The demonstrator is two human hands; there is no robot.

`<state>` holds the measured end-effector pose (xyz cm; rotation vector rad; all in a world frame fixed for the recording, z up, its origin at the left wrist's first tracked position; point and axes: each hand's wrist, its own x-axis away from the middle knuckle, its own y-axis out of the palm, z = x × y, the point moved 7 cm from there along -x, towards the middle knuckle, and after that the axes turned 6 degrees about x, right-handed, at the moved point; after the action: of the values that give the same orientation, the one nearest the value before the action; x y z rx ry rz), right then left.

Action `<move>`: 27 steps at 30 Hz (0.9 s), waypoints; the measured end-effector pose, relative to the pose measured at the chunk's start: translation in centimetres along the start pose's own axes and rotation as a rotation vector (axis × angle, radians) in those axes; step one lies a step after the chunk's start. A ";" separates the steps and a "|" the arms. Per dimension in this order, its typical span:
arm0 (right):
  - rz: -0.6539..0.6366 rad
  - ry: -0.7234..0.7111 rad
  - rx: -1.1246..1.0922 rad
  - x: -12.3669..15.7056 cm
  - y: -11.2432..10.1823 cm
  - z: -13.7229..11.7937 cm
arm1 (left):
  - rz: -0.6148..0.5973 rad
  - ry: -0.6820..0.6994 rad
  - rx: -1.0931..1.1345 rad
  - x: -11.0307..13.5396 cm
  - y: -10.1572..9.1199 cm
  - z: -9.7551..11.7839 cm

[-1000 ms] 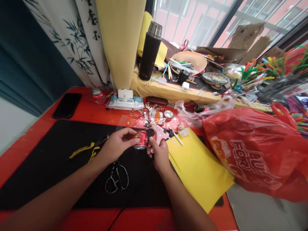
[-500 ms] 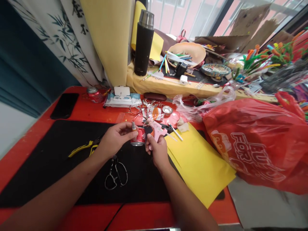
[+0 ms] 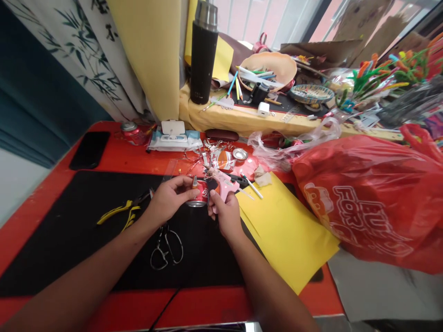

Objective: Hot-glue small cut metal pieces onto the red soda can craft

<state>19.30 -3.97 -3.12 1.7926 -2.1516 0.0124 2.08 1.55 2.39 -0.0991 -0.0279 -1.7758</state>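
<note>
Left hand (image 3: 169,198) pinches a grey-tipped piece (image 3: 195,181), too small to identify, before the red can (image 3: 203,195), hiding its left side, contact with the black mat (image 3: 211,263) unclear, while right hand (image 3: 224,210) curls tightly round the pink glue gun (image 3: 224,182), handle mostly covered, and the scissors' (image 3: 166,249) blades are hidden.

A black flask (image 3: 204,57) stands on a cloth-draped ledge (image 3: 228,117) by a window (image 3: 277,20), near a peach-coloured bowl (image 3: 285,67) of pencils (image 3: 237,88), a patterned dish (image 3: 311,93) and a cluster of bright pipe cleaners (image 3: 364,82). On the red table (image 3: 134,161) below, a dark phone (image 3: 90,150) lies flat near the corner, well apart from a packet of wipes (image 3: 176,142), while a bulging red plastic bag (image 3: 367,198) sits beside sheets of yellow paper (image 3: 290,235).
</note>
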 end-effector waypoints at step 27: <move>-0.002 0.015 0.031 0.3 0.2 -0.7 | -0.119 -0.053 -0.016 0.3 0.4 0.3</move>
<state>19.26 -4.06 -2.40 1.8063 -2.1503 0.0593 2.41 1.25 2.71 -0.1588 -0.0595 -1.8920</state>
